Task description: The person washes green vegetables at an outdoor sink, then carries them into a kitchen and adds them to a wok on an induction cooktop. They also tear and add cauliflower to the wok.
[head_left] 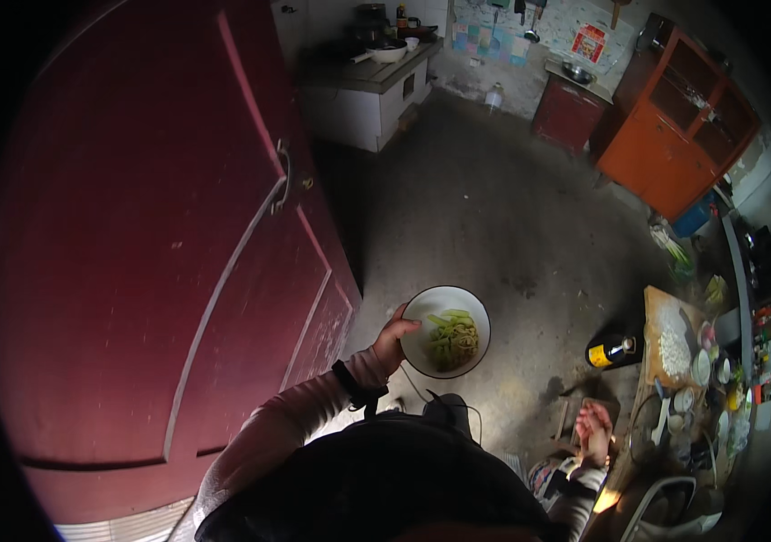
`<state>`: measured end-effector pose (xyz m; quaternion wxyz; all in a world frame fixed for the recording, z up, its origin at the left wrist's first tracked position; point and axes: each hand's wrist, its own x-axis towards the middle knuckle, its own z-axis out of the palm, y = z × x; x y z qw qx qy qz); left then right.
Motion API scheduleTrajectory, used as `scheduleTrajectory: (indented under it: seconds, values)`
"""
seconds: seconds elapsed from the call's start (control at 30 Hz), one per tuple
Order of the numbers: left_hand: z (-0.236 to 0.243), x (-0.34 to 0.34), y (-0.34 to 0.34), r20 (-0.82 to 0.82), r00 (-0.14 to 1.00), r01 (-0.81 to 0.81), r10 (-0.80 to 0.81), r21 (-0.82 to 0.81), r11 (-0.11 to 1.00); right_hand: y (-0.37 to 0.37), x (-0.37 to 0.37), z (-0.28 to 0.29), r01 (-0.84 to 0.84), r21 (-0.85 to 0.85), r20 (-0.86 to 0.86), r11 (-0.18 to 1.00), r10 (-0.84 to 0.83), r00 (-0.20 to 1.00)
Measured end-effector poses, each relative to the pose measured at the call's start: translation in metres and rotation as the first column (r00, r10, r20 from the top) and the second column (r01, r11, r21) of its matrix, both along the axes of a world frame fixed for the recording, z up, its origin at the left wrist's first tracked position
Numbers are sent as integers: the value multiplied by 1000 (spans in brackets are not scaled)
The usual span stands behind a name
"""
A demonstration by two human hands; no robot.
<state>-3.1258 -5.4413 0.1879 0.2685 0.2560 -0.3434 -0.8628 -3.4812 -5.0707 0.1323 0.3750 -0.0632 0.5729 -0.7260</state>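
My left hand (392,341) grips the left rim of a white bowl (413,354) with a dark edge, the thumb lying inside it. Pale green cut vegetable strips (451,336) lie in the bowl, mixed with yellowish strands that could be noodles. The bowl is held out in front of my body, above the floor. My right hand (595,434) hangs lower right with its fingers loosely bent and nothing visible in it. It is nearest to the cluttered worktop and a small wooden stool (575,417).
A dark red door (159,244) stands close on my left. Along the right runs a worktop with a floured wooden board (661,312), bowls and bottles. A dark bottle with a yellow label (599,354) stands beside it. Farther off are a tiled stove counter (349,113) and an orange cabinet (652,158).
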Motion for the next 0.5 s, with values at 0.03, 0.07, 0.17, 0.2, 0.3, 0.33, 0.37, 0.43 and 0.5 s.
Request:
scheduleTrajectory:
  seconds: [0.03, 0.07, 0.17, 0.2, 0.3, 0.33, 0.37, 0.43, 0.5]
  values:
    - [2, -14, -25, -3, 1000, -21, 21, 31, 999, -6, -11, -15, 61, -7, 20, 998, -61, 998]
    - [3, -29, -50, -6, 999, -44, 45, 66, 997, -17, -25, -27, 105, 23, 28, 994, -105, 994]
    - [6, -70, -113, -6, 967, -255, 255, -35, 966, -68, -84, -49, 86, 100, 14, 991, -88, 996]
    - [5, -80, -133, -38, 945, -327, 325, -103, 939, -95, -107, -51, 100, 167, -22, 981, -98, 995]
    - [17, -111, -200, -57, 926, -377, 374, -71, 923, -228, -174, -31, 43, 106, -287, 993, -11, 958]
    - [21, -121, -215, -22, 889, -457, 456, -85, 886, -280, -176, -20, -108, -235, -478, 966, -18, 878]
    - [24, -124, -235, -38, 884, -467, 466, -105, 878, -342, -189, 6, -368, -188, -561, 910, 208, 801]
    - [31, -135, -265, 49, 860, -501, 507, -102, 859, -471, -189, 60, -592, -119, -592, 797, 421, 687]
    - [35, -149, -293, 130, 828, -538, 545, -91, 838, -588, -153, 107, -752, -35, -654, 658, 554, 515]
